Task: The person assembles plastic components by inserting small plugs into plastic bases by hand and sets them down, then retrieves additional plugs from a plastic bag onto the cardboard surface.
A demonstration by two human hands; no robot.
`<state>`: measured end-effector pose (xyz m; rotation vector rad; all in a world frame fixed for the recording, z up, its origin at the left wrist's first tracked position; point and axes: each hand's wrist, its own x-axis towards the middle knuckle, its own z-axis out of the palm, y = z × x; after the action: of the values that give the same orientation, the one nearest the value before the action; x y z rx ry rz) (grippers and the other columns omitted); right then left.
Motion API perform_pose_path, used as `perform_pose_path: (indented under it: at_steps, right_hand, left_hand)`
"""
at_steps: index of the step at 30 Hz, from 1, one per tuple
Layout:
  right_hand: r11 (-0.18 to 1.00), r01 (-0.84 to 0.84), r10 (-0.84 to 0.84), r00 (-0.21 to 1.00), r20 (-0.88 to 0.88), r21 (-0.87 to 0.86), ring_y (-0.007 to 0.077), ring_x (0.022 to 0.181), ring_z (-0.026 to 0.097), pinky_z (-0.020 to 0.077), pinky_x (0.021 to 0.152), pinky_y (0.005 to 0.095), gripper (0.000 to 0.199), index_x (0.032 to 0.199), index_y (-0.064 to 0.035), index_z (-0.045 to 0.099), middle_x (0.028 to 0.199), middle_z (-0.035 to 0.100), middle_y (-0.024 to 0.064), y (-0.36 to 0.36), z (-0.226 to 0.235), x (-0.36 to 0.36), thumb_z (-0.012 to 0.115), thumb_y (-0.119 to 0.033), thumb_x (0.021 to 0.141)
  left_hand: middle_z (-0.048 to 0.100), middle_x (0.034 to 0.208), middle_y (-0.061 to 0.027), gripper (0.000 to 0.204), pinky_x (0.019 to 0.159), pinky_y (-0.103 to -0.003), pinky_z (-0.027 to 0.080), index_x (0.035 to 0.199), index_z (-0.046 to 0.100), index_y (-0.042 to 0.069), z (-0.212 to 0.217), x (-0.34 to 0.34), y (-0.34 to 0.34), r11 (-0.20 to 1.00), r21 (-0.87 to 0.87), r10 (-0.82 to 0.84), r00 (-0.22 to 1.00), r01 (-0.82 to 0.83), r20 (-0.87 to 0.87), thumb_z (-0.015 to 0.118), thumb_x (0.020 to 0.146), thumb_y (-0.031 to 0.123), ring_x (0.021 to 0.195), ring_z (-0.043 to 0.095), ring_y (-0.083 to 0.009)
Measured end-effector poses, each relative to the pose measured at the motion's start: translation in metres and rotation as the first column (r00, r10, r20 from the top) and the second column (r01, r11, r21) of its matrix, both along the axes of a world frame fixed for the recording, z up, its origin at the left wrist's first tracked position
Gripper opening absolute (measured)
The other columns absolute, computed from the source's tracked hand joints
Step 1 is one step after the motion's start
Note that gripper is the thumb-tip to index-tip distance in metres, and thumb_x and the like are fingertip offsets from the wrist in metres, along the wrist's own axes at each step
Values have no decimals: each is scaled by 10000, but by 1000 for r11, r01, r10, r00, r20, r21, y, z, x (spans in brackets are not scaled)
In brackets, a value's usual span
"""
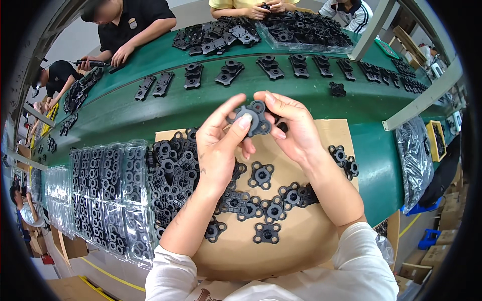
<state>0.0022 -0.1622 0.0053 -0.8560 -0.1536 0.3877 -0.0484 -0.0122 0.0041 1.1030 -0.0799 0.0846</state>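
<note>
A black plastic part [256, 118] with round ring-shaped lobes is held up in front of me, above the brown cardboard [301, 236]. My left hand [217, 145] grips it, the thumb pressed on its middle and the fingers behind. At its right edge, my right hand [300, 133] is closed with thumb and fingertips on the part; dark pieces show between those fingers, partly hidden. On the cardboard below lie several similar four-lobed parts, one [261, 175] apart from the rest. A heap of them [173, 173] rises to the left of my left forearm.
See-through trays of black parts [113, 185] stand at the left. Across the green conveyor [201, 108] runs a row of black assemblies [230, 72]. Beyond it are piled parts [216, 37] and co-workers. A metal post [422, 98] rises at right, near a plastic bag [414, 160].
</note>
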Motion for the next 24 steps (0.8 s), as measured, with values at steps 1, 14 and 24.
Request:
perform_pose_path:
  at_steps: [1, 14, 24]
  right_hand:
    - [999, 34, -34, 999, -29, -7, 49, 536, 440, 267, 415, 134, 212, 990, 49, 626, 719, 571, 42, 3, 2, -2, 607, -145, 906]
    - [994, 42, -35, 997, -66, 105, 45, 584, 468, 270, 378, 143, 260, 1059, 45, 586, 856, 588, 76, -2, 8, -4, 603, -172, 917]
    - [990, -127, 128, 992, -12, 63, 31, 493, 395, 258, 367, 141, 217, 937, 19, 627, 660, 526, 14, -3, -2, 5, 594, -195, 932]
  left_hand:
    - [598, 887, -138, 400, 462, -215, 474, 1248, 495, -44, -2, -1, 3, 999, -26, 37, 999, -37, -5, 598, 871, 40, 600, 620, -175]
    - [598, 965, -143, 501, 473, -176, 418, 1315, 387, 24, 3, -2, -2, 971, -238, 41, 999, -35, 19, 584, 855, 32, 649, 590, -148]
    - [613, 946, -128, 452, 435, -133, 367, 1256, 458, -17, -2, 9, 7, 998, -19, -64, 997, 65, 34, 606, 832, 30, 622, 563, -99]
